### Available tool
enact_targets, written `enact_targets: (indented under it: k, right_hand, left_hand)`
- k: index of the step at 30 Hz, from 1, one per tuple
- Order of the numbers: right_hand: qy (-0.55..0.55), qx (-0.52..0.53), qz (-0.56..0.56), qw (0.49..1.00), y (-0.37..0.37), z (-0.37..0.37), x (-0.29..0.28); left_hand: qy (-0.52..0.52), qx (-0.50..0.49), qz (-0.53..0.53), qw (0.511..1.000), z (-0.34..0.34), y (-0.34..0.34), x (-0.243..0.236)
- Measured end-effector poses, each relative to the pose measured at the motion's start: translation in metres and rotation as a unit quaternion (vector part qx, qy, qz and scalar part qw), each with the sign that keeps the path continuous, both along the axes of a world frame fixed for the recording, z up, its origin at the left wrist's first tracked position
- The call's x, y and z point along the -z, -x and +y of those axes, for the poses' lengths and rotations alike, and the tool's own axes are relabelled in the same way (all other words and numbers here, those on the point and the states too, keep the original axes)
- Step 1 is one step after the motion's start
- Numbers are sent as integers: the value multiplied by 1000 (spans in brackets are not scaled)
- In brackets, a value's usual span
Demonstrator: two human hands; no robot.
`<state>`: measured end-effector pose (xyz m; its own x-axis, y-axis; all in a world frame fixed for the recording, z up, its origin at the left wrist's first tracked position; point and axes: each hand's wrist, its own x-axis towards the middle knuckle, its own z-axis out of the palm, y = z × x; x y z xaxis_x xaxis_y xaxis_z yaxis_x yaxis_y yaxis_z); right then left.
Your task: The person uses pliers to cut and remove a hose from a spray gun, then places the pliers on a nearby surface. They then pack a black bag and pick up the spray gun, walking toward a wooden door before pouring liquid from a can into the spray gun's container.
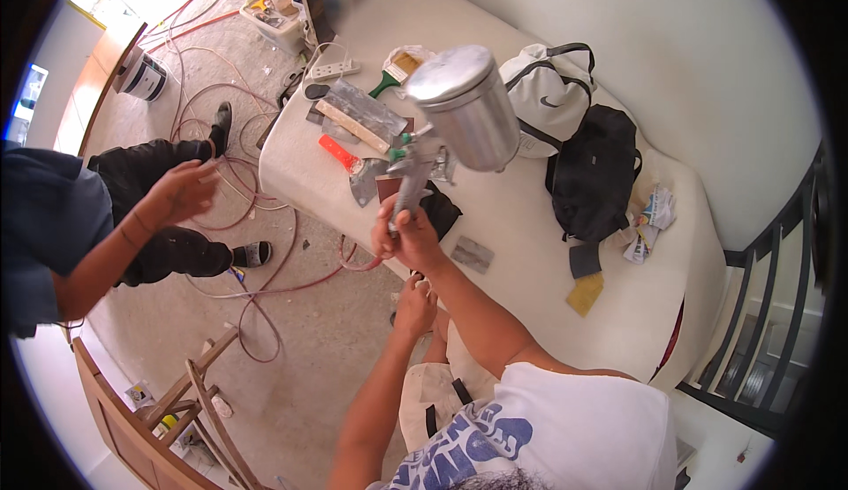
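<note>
My right hand is wrapped round the handle of a spray gun, held up over the near edge of the covered table. A large silver metal cup is attached to the gun and tilts to the right. Just below, my left hand is closed, its fingers pinched; what they hold is too small to tell. A reddish hose runs up from the floor toward the gun's handle. Beside the gun lie a scraper with a red handle, metal plates and a green-handled brush.
A white bag and a black bag stand on the covered table, near sandpaper pieces. At left another person stands with one hand raised. Hoses coil over the floor. A wooden frame stands lower left.
</note>
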<state>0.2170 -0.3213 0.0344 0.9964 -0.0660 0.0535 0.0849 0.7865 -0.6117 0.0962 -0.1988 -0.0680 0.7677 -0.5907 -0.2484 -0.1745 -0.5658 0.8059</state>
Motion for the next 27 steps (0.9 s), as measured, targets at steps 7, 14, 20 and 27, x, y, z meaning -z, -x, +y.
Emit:
enact_targets:
  k: [7,14,20,27]
  right_hand:
    - [-105,-34,52,993,-3,-92,54]
    - [-47,-101,123,986,-38,-104,82]
    - [213,61,286,932,-88,-132,113]
    - [124,188,372,901,-129,-146,177]
  left_hand:
    - [-188,-86,83,975,-21,-105,-143]
    - [105,40,106,988,-51,-166,-33]
    - [57,-45,23,997,-103,-201,9]
    - [-85,-74,-148,982,-140,-217,49]
